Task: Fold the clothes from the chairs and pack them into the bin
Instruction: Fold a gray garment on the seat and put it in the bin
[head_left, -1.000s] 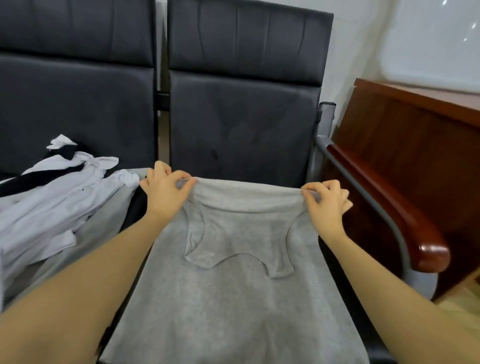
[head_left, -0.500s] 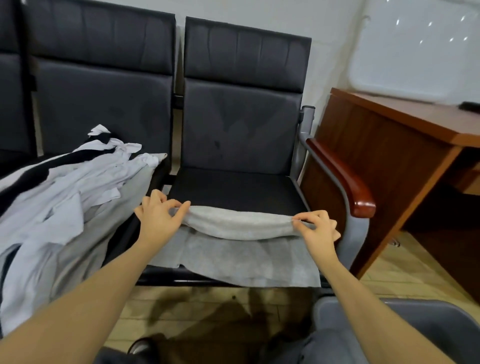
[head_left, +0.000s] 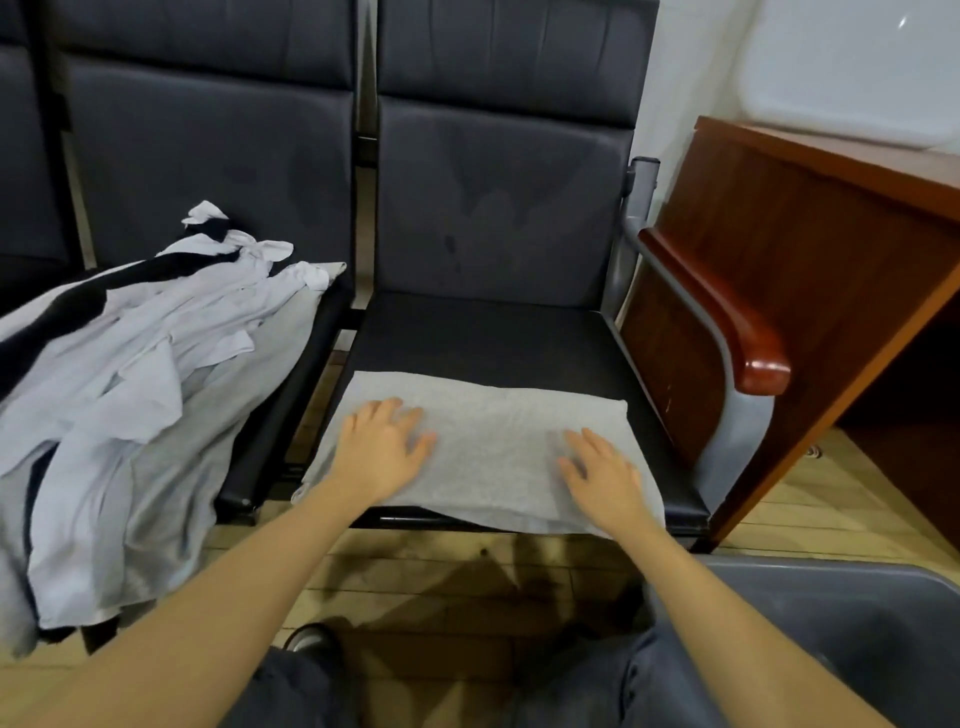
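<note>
Grey garment (head_left: 483, 431) folded flat on front edge of right chair seat (head_left: 483, 338), under both palms. Left hand (head_left: 382, 449) and right hand (head_left: 602, 473) spread, fingers straight, pressing down, gripping nothing.

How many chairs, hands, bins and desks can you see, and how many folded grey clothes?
Chairs, counting seat backs: 3, the right chair, the middle chair, and a sliver at the left edge
Hands: 2, left hand and right hand
Bins: 1, grey bin
Desks: 1, wooden desk
Folded grey clothes: 1, grey garment
Total: 8
The pile of clothes is too tangled to count.
</note>
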